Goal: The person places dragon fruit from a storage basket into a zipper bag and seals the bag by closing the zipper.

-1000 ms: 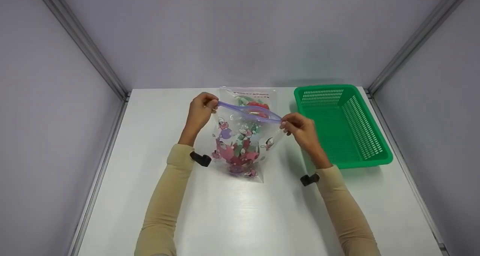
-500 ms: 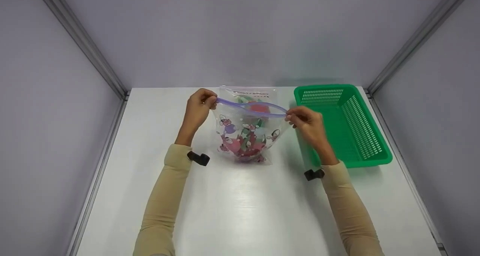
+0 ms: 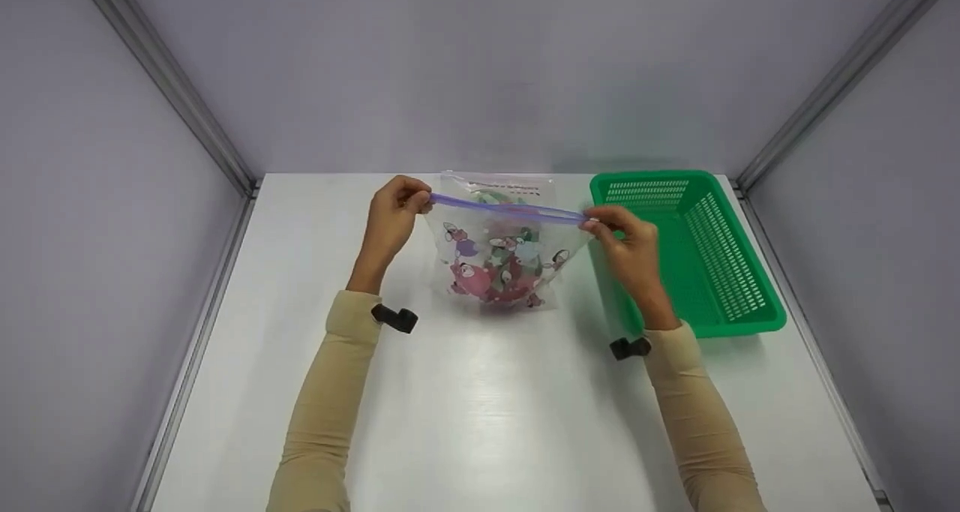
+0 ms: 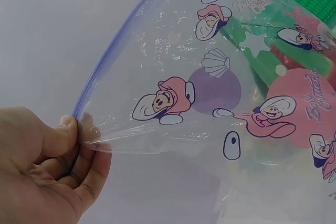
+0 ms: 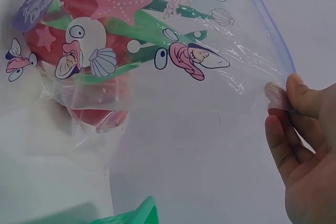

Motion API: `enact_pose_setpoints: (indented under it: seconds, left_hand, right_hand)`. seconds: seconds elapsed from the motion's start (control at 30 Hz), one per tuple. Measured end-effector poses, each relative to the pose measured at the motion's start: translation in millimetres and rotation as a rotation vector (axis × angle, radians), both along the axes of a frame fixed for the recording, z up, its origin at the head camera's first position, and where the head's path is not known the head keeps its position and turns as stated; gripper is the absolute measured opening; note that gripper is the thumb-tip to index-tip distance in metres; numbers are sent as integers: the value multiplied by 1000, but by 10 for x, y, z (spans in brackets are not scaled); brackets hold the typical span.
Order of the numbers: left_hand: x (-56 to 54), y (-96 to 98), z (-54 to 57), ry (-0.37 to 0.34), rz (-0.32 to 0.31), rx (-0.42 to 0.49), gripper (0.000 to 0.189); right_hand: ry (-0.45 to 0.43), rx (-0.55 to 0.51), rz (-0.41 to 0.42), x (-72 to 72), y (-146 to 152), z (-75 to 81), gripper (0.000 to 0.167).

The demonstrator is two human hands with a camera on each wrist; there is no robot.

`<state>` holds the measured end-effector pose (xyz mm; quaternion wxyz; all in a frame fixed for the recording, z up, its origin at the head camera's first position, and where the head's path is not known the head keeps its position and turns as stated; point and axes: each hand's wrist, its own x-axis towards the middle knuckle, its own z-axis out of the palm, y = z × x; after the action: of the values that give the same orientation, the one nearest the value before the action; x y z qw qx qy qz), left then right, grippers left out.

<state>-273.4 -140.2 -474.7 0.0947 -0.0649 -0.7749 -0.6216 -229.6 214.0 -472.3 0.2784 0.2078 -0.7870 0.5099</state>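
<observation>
A clear zip-top bag (image 3: 465, 250) printed with pink cartoon figures hangs between both hands, its purple zip strip (image 3: 510, 211) stretched nearly straight. My left hand (image 3: 391, 216) pinches the top left corner between thumb and fingers; in the left wrist view that corner (image 4: 89, 124) shows plainly. At the other end my right hand (image 3: 628, 250) pinches the right corner. Red and green items (image 5: 136, 40) show through the plastic low in the bag; their kind cannot be made out. Behind it lies a second clear bag (image 3: 499, 182) with something red and green inside, largely hidden.
A green plastic basket (image 3: 675, 264) with slotted sides stands right of the bags, close to my right forearm. The white table (image 3: 480, 414) ends at a grey back wall (image 3: 495, 85), with side walls left and right.
Both hands have spread apart, the right one moving up and rightward. The bag's bottom has risen toward the far side, and its mouth has narrowed from a wide gap to a thin line.
</observation>
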Motion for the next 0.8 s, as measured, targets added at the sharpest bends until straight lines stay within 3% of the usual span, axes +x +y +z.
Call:
enact_pose_setpoints:
  seconds: [0.27,0.53,0.8]
  left_hand:
    - [63,-6,21,4,-42,49,13]
    - [107,-32,-7,4,-67,72,14]
    - [118,-57,-100,-38,-70,80,14]
  right_hand:
    - [10,-23,13,-31,29,47,13]
    - [-33,-30,-4,-213,151,-193,17]
    - [-73,-72,27,-203,171,-283,17]
